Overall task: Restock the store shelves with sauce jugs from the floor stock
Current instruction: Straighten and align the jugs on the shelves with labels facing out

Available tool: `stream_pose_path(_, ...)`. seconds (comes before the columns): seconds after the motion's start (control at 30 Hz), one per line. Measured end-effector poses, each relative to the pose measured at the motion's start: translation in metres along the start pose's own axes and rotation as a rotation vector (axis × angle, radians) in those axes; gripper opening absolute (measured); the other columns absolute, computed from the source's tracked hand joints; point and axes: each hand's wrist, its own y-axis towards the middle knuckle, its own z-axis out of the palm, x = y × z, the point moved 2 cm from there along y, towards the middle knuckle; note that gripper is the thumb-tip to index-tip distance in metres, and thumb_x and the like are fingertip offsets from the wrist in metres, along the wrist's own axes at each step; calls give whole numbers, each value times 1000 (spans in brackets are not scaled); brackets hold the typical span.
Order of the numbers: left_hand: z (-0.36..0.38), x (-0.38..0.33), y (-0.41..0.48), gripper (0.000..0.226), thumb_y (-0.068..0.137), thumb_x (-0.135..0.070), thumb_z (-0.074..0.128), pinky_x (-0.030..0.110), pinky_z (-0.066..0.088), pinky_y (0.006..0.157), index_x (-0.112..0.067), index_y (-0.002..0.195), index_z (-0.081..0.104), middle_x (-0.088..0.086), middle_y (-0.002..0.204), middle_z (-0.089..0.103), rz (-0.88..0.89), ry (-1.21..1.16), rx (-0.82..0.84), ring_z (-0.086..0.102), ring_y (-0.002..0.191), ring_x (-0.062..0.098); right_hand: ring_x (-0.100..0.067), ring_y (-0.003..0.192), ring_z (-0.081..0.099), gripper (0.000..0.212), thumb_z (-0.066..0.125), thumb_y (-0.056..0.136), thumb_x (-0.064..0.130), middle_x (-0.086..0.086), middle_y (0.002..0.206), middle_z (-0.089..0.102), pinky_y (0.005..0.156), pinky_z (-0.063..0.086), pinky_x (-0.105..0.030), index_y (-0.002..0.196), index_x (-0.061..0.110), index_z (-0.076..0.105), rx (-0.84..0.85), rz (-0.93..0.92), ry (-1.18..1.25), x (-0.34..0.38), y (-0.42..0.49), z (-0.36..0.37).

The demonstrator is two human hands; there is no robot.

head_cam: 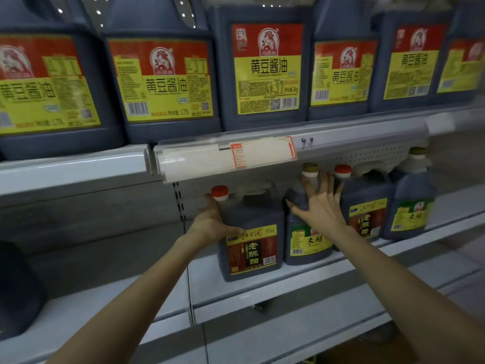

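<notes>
A dark vinegar jug (253, 243) with a red cap and a red-black label stands on the lower shelf (262, 290). My left hand (214, 222) holds its upper left side, thumb across the front above the label. To its right stands a dark jug (305, 240) with a gold cap and a green-yellow label. My right hand (321, 206) lies flat on that jug's shoulder with the fingers spread. Behind it stands another red-capped jug (367, 208), and a green-labelled jug (409, 206) is further right.
The upper shelf (78, 166) carries a row of large dark soy sauce jugs (265, 69) with red and yellow labels. A price tag strip (228, 156) hangs on its edge. A dark jug (15, 290) stands at the far left of the lower shelf.
</notes>
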Motion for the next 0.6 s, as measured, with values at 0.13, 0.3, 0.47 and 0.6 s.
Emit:
stream_pose_path(0.13,8,-8,3,112,72,-30,82,34,45,96,-11,145,-1,11,140,46,-31,36,-41,47,127,29,-56,133,22,83,37,74,69,-32,142,27,111,15,-66,141,20,43,-24,-11,128,-3,3,2)
stream_pose_path(0.3,8,-10,-1,111,73,-28,81,36,43,100,-11,146,-2,12,143,42,-33,29,-55,44,130,30,-56,138,7,80,54,73,57,-32,148,17,114,7,-60,143,20,41,-38,2,216,-1,1,3)
stream_pose_path(0.47,10,-11,-5,98,75,-29,79,36,45,98,-11,142,9,12,138,47,-21,52,-64,48,126,29,-50,141,-1,78,58,87,53,-28,154,4,117,6,-57,150,23,24,51,21,104,5,-2,-5)
stream_pose_path(0.6,11,-5,-9,91,78,-45,73,38,49,94,-10,141,16,13,134,52,-5,118,-33,54,118,28,-47,143,-8,74,39,94,58,-22,157,-10,114,3,-58,152,30,6,160,51,13,11,-9,-14)
